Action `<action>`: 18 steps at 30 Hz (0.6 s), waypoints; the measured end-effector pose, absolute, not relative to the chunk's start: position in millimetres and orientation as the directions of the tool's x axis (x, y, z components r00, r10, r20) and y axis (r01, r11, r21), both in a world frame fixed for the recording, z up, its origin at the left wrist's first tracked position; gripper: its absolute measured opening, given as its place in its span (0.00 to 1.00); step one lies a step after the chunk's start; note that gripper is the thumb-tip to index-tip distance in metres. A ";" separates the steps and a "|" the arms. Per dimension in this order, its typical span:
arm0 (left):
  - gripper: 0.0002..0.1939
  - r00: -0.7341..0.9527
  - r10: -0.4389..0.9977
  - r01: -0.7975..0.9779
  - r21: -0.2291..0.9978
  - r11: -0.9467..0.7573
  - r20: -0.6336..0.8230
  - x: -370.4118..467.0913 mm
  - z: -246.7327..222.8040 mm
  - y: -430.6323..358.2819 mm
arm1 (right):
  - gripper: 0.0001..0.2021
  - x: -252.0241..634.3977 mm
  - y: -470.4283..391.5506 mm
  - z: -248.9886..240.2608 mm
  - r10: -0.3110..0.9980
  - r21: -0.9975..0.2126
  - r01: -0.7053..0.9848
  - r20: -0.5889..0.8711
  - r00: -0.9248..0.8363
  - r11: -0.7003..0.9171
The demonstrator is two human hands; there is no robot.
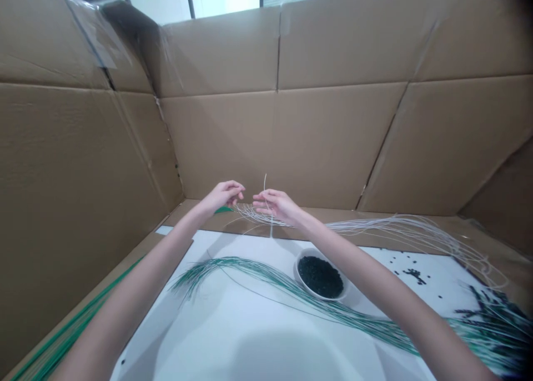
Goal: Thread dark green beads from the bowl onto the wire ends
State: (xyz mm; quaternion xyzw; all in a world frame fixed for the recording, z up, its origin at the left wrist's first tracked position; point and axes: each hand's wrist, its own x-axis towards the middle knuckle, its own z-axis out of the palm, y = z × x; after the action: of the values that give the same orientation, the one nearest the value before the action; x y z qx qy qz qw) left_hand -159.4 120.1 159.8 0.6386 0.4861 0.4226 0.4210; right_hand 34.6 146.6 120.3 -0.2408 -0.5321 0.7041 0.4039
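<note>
Pinched in our right hand [278,204] is one thin white strand [265,181], its short free end poking up above the fingers, near the centre of the frame. Our left hand [227,195], just left of it, has its fingers curled close together; we cannot tell whether anything is caught between them.

To handle such a fine strand well, we should probably grip lightly and near the tip, so that it doesn't bend or spring away, and steady our wrists while the fingertips are this close. Lifting it clear of the loose white bundle [400,225], which runs from the centre to the right of the frame, should help avoid tangles.

The strand looks pale, smooth and slightly curved, easily lost against the cardboard. Below lie green strands [250,267], bending past a white bowl [297,270] of small dark pieces [320,276] at lower centre-right.
</note>
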 end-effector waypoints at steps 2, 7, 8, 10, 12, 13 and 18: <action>0.14 0.238 0.964 0.274 0.945 -0.181 0.116 -150.1 156.4 112.4 | 0.01 37.0 143.9 124.5 0.850 -0.898 -0.419 0.110 -0.515 -0.137; 0.14 0.353 0.933 0.349 0.916 -0.197 0.066 -136.6 136.8 89.1 | 0.03 52.4 137.8 131.7 0.927 -0.862 -0.506 0.171 -0.332 -0.022; 0.14 0.349 0.936 0.363 0.914 -0.181 0.047 -134.4 132.9 83.7 | 0.03 56.0 134.0 132.8 0.928 -0.872 -0.489 0.175 -0.329 -0.009; 0.13 0.347 0.938 0.402 0.904 -0.144 -0.005 -128.9 127.6 72.6 | 0.03 62.3 122.7 133.9 0.919 -0.900 -0.436 0.194 -0.344 0.027; 0.13 0.372 0.928 0.386 0.914 -0.125 -0.031 -121.1 125.9 62.0 | 0.06 67.4 107.2 132.6 0.893 -0.927 -0.364 0.241 -0.380 0.095; 0.14 0.392 0.920 0.334 0.935 -0.117 -0.025 -115.9 126.1 57.0 | 0.08 69.7 98.3 130.5 0.874 -0.936 -0.322 0.270 -0.403 0.140; 0.15 0.337 0.941 -0.183 0.982 0.047 0.018 -76.2 124.6 31.6 | 0.13 83.5 46.5 106.1 0.772 -0.919 -0.148 0.388 -0.503 0.366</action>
State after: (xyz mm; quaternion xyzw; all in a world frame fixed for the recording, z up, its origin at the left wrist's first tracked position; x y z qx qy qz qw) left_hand -76.2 31.6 124.6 0.5250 0.3610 0.4484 0.6268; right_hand 83.5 46.5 106.1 -0.2244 -0.6961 0.5165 0.4453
